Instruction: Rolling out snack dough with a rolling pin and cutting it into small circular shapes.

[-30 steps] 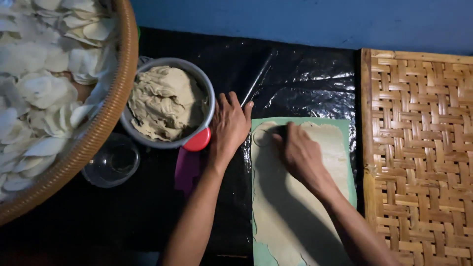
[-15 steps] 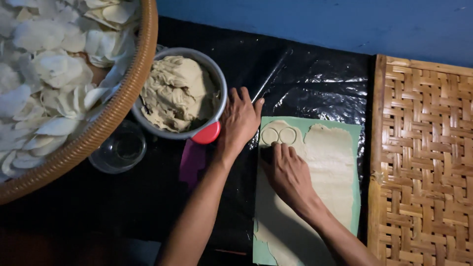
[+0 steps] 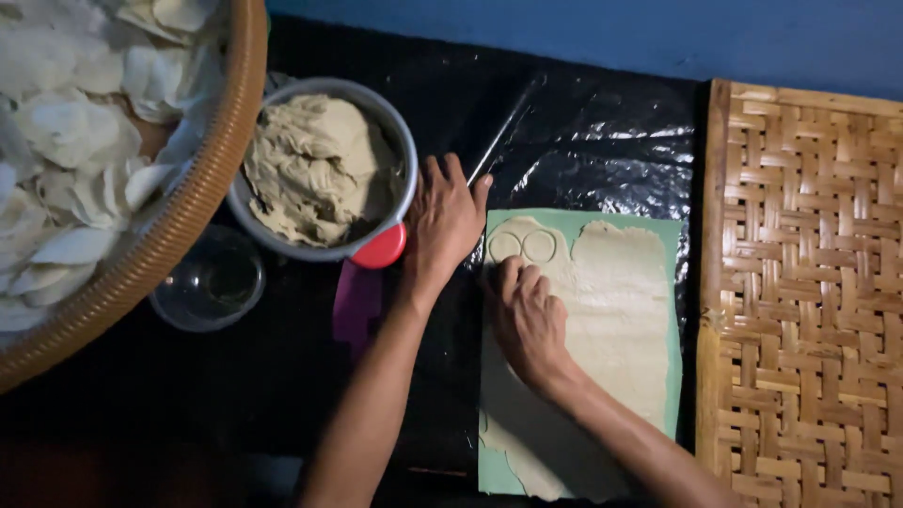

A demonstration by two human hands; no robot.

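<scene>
right hand (image 3: 529, 320) slid lower; two circles (image 3: 523, 246) mark dough sheet (image 3: 616, 310).

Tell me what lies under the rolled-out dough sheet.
The dough sheet lies on a green mat, which rests on black plastic sheeting. The right hand covers part of the dough, hiding whatever it presses there.

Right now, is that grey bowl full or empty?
Full: the grey bowl is heaped above its rim with beige dough.
</scene>
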